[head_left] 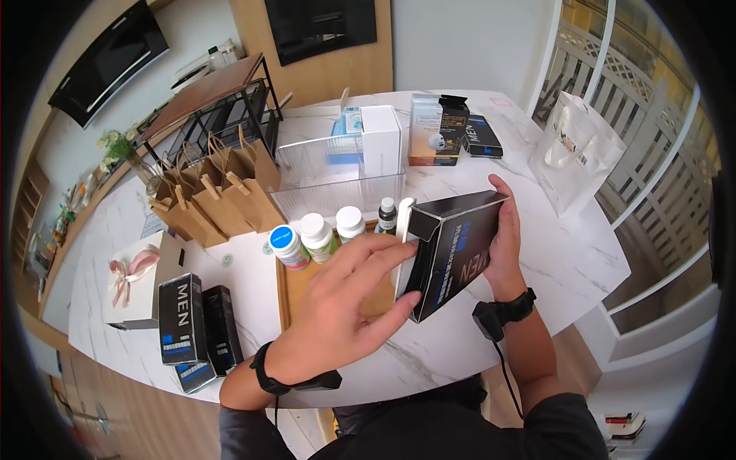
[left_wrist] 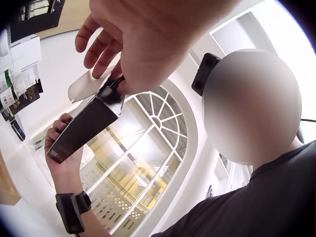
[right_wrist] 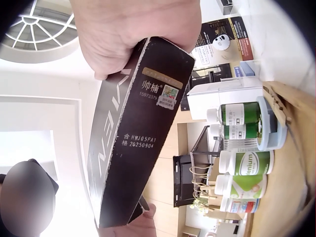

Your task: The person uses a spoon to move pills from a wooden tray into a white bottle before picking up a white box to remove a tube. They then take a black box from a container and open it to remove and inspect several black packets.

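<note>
Box (head_left: 460,261), black and gaping at one end, is held up near the right end of the wooden tray (head_left: 290,300). Its other end is gripped by the right hand (head_left: 504,245), apparently for steadiness, while its mouth is spanned by the left hand (head_left: 343,300), likely for access; whether the white flap (left_wrist: 82,88) is pinched cannot be told.

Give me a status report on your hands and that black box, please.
Right hand gripping black box. Left hand at its open end, white flap out. Bottles beyond, apparently not blocking.
</note>
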Motion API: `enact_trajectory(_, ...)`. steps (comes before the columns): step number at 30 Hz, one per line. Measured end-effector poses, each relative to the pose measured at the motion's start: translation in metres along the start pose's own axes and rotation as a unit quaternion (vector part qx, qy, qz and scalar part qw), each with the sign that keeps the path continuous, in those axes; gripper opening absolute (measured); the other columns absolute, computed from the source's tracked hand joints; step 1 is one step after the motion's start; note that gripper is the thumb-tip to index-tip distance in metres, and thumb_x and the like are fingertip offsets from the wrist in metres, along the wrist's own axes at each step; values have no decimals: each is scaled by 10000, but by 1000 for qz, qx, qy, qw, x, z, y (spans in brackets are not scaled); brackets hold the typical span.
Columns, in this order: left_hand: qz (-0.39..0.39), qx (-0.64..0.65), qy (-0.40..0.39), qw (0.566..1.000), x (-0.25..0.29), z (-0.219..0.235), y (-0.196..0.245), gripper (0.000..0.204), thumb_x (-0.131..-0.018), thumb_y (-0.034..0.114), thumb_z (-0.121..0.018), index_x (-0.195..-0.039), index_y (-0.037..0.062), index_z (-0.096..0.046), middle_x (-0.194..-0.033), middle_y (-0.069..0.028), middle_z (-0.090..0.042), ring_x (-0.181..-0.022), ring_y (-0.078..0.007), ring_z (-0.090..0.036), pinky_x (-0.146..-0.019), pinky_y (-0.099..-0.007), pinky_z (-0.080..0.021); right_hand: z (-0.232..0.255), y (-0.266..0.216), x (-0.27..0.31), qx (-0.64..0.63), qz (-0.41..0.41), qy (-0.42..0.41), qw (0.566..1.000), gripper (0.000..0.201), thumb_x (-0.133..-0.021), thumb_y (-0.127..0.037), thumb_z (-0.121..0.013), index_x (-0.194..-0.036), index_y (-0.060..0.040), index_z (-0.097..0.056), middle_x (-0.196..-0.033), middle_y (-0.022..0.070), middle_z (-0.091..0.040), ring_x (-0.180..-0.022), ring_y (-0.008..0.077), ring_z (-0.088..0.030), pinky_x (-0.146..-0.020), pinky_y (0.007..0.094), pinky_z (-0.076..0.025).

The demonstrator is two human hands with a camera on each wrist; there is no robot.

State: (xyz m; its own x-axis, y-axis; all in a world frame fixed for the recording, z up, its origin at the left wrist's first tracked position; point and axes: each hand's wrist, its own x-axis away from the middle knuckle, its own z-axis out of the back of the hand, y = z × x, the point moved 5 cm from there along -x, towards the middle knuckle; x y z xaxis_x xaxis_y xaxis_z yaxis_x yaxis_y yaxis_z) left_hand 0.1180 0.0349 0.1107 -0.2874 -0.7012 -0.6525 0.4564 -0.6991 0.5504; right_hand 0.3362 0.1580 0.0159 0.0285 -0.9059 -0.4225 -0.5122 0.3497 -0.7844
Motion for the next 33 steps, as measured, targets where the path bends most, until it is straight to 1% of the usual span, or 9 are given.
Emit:
enact_trajectory(4, 45, 4, -54, 998, -2, 4, -1, 489, -736, 77, -796, -1185, 30, -609, -1181, -103, -565, -895, -210, -575, -754, -301, -489, 6, 4, -1, 36, 0, -14, 999, 553, -1018, -437, -423, -1416, -63, -336, -1023, 72, -609, -963, 165, -635, -850, 311, -545)
enact_trajectory(7, 59, 5, -68, 996, -2, 7, -4, 514, -719, 98, -818, -1186, 43, -609, -1181, -90, -563, -874, -196, -564, -745, -295, -489, 4, 3, -1, 48, 1, -17, 999, 551, -1017, -438, -428, -1409, -59, -347, -1022, 68, -605, -960, 161, -634, -847, 308, -545)
enact_trajectory(11, 96, -8, -90, 991, -2, 9, -6, 506, -702, 111, -833, -1152, 42, -612, -1142, -74, -563, -845, -184, -555, -735, -286, -483, 0, 2, 1, 46, -2, 5, 999, 486, -1015, -389, -472, -1367, -56, -436, -981, 22, -624, -901, 67, -599, -813, 215, -502)
enact_trajectory(15, 94, -34, -83, 992, -3, 9, -8, 479, -691, 75, -816, -1118, 24, -605, -1100, -79, -560, -820, -187, -546, -733, -293, -484, -2, 0, 3, 66, 12, 19, 998, 451, -1022, -358, -475, -1356, -55, -450, -969, 14, -615, -875, 56, -574, -807, 194, -477)
enact_trajectory(17, 80, -62, -21, 995, -1, 4, -12, 391, -696, 93, -788, -1037, 12, -614, -1020, -83, -550, -869, -276, -603, -725, -363, -491, -4, -2, 4, 84, 21, 14, 996, 443, -1024, -349, -474, -1351, -51, -452, -979, 17, -612, -878, 55, -565, -813, 192, -469)
enact_trajectory(24, 85, -43, 1, 995, 3, -5, -28, 255, -703, 47, -740, -889, -38, -587, -938, -107, -513, -793, -297, -568, -676, -357, -466, -4, -6, 7, 142, 71, -6, 987, 428, -1031, -329, -464, -1335, -29, -462, -1053, 39, -591, -936, 58, -528, -866, 198, -430)
enact_trajectory(29, 98, -7, -1, 995, -1, 2, -12, 200, -765, 36, -727, -851, -21, -555, -927, -92, -501, -809, -211, -548, -657, -305, -453, 2, -8, 2, 133, 82, 20, 988, 406, -1031, -312, -469, -1319, -26, -486, -1055, 37, -591, -934, 65, -530, -868, 198, -428)
enact_trajectory(31, 114, 13, 46, 992, 1, 13, -9, 206, -789, 34, -723, -875, -10, -541, -945, -70, -498, -841, -152, -530, -685, -263, -451, 8, -11, -3, 127, 90, 55, 986, 397, -1033, -306, -467, -1314, -27, -495, -1058, 36, -593, -931, 68, -534, -865, 198, -429)
enact_trajectory(33, 152, 155, 114, 969, 8, 25, -10, 197, -865, 29, -674, -1007, 12, -539, -1040, -36, -558, -876, -74, -524, -744, -212, -445, 11, -15, -8, 97, 78, 59, 990, 393, -1037, -307, -457, -1319, -37, -501, -1082, 34, -592, -962, 69, -538, -871, 195, -428)
